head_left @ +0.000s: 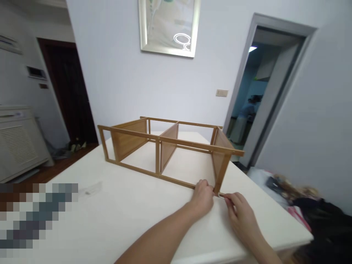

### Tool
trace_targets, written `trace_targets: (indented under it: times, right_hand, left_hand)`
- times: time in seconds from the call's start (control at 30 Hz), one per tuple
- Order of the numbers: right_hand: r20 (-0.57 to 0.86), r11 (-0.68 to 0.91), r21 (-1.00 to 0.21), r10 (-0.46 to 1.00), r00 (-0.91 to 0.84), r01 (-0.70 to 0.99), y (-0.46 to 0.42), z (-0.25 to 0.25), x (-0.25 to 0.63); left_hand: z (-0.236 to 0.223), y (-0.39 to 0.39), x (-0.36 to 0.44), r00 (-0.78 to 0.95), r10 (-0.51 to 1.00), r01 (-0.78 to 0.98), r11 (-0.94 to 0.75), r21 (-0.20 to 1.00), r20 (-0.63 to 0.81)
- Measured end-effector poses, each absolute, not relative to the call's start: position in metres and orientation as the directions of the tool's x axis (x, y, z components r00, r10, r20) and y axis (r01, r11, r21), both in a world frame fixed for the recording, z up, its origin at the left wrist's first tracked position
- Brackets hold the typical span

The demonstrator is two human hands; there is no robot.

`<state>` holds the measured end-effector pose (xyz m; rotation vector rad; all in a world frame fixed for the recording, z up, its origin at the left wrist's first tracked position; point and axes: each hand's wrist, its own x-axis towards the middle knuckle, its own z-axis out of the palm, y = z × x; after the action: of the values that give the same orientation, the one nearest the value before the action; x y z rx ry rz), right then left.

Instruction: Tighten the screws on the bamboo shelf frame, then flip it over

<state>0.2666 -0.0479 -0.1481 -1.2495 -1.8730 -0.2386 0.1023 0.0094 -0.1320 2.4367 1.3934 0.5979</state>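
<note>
The wooden rack (157,157) lies on its side on the white table (123,209), and both hands are at its lower right corner, the one nearest to the person. The left hand (202,198) is curled over the rack's bottom rail; its fingertips are partly hidden, so I cannot tell how firmly. The right hand (242,212) pinches a thin metal tool (221,197), maybe a hex key, at this corner. For good tightening, I think, the key should sit fully, turning evenly while the left hand steadies the rack
</note>
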Motion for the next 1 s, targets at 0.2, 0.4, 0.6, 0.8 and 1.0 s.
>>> trace_targets:
  times: [0.2, 0.4, 0.6, 0.8, 1.0]
  right_hand:
    - [0.669, 0.417, -0.371, 0.74, -0.073, 0.83, -0.0549, -0.146, 0.2654]
    - [0.655, 0.456, -0.353, 0.744, -0.132, 0.817, -0.0537, -0.1488, 0.2656]
    - [0.652, 0.475, -0.306, 0.736, -0.182, 0.825, -0.0531, -0.1491, 0.2621]
    - [0.673, 0.486, -0.282, 0.714, -0.19, 0.827, -0.0516, -0.1498, 0.2611]
    - [0.661, 0.503, -0.267, 0.716, -0.223, 0.822, -0.0501, -0.1508, 0.2604]
  left_hand:
    - [-0.1348, 0.0128, 0.0981, 0.487, 0.843, 0.721, -0.537, 0.438, 0.23]
    - [-0.1349, 0.0099, 0.0969, 0.458, 0.861, 0.746, -0.508, 0.43, 0.222]
    - [-0.1328, 0.005, 0.097, 0.453, 0.861, 0.718, -0.506, 0.477, 0.231]
    - [-0.1325, 0.0039, 0.0962, 0.465, 0.856, 0.704, -0.513, 0.491, 0.228]
    - [-0.1322, 0.0051, 0.0963, 0.463, 0.858, 0.694, -0.507, 0.512, 0.222]
